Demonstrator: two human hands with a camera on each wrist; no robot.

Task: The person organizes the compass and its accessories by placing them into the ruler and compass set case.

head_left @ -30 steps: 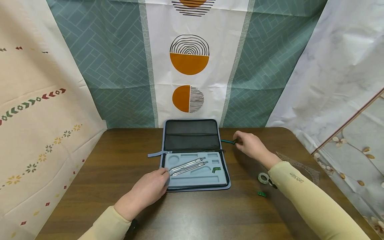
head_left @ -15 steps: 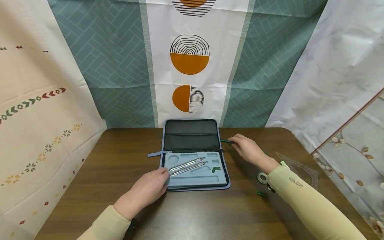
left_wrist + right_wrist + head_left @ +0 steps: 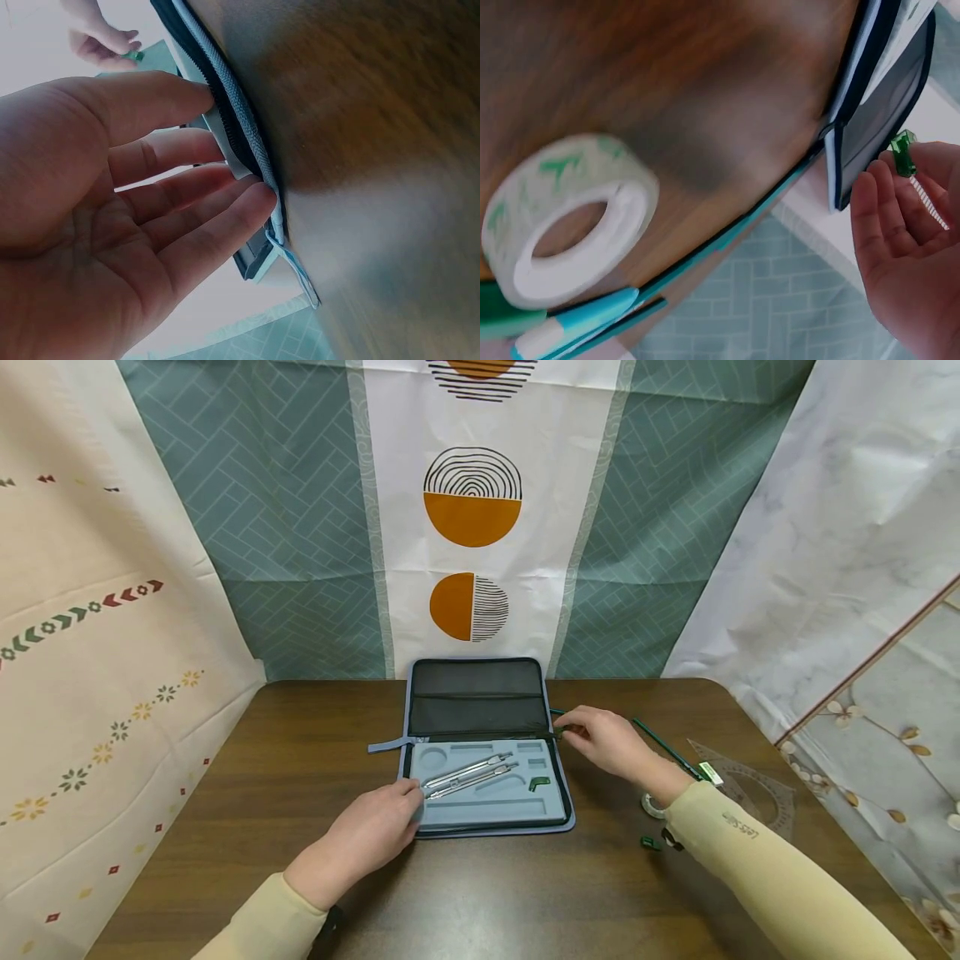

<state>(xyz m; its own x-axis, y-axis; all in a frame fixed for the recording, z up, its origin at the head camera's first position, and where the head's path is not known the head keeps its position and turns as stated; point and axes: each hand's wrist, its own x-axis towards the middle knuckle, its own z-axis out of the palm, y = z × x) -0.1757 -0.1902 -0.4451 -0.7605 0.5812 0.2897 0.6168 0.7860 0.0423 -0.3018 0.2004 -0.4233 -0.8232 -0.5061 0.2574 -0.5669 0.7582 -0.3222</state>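
My left hand (image 3: 375, 824) rests at the left edge of an unzipped blue geometry-set case (image 3: 480, 831), its fingers fairly straight. In the left wrist view, the fingertips touch the zipped rim (image 3: 244, 127). Inside, two silver compasses (image 3: 468, 777) lie slanted across the pale blue tray (image 3: 480, 812), and a green angled piece (image 3: 539, 783) sits at its right. My right hand (image 3: 603, 741), by the case's right edge near the hinge, pinches a small translucent green piece (image 3: 902, 154) between thumb and fingers. Its exact kind is unclear.
Right of the case lie a green pencil (image 3: 663, 746), a white-and-green eraser (image 3: 710, 773), a clear protractor (image 3: 780, 806), a tape roll (image 3: 577, 217) and another small green piece (image 3: 650, 843). Another pencil end (image 3: 557, 712) shows beside the case. Curtains hang behind the table (image 3: 322, 752).
My right hand has moved left and slightly nearer, up to the case's right edge, with the green piece in its fingers. The pencil and eraser have come into sight. My left hand stays put.
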